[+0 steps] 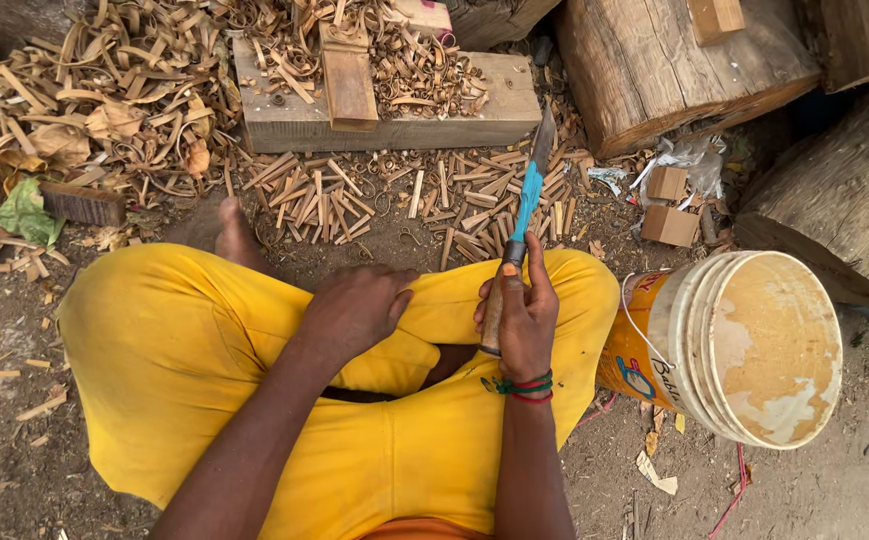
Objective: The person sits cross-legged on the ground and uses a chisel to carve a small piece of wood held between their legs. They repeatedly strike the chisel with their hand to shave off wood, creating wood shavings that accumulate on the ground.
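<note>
I sit cross-legged in yellow trousers on dirt ground. My right hand grips the wooden handle of a chisel, whose blue-wrapped shank and steel blade point away from me toward a pale wooden block. My left hand rests curled on my left knee and holds nothing that I can see. Red and green threads circle my right wrist. A small brown wooden piece lies on top of the block among curled shavings.
Short cut sticks and shavings litter the ground ahead. A tipped yellow-and-white bucket lies at my right. Large logs stand behind it and at far right. Small wooden blocks sit near the logs. My bare foot shows ahead.
</note>
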